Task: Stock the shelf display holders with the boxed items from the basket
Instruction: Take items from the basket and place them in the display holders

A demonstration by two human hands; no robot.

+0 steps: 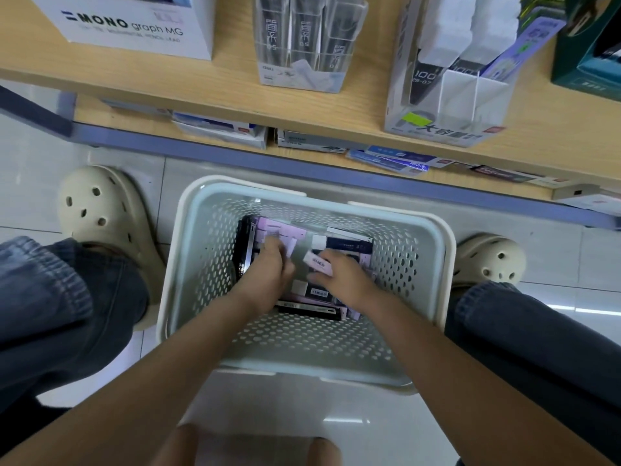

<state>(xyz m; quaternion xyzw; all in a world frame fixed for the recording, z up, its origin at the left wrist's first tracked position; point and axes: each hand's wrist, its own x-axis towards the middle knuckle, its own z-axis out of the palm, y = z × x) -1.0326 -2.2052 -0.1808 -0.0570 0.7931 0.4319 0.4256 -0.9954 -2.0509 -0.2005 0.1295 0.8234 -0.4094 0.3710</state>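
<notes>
A pale perforated basket (416,250) stands on the floor between my feet. Inside lie several small boxes, pink (280,228) and black (349,245). My left hand (268,274) reaches into the pile with fingers curled around pink boxes. My right hand (339,275) grips a small pink box (317,262) with a barcode label. On the wooden shelf (235,85) above stand a clear display holder (302,42) with dark boxes and a white cardboard holder (450,95) with open slots.
A white MONO graph MG carton (134,25) sits at the shelf's left, a green box (591,55) at its right. A lower shelf (336,142) holds flat packets. My cream clogs (100,213) flank the basket on the tiled floor.
</notes>
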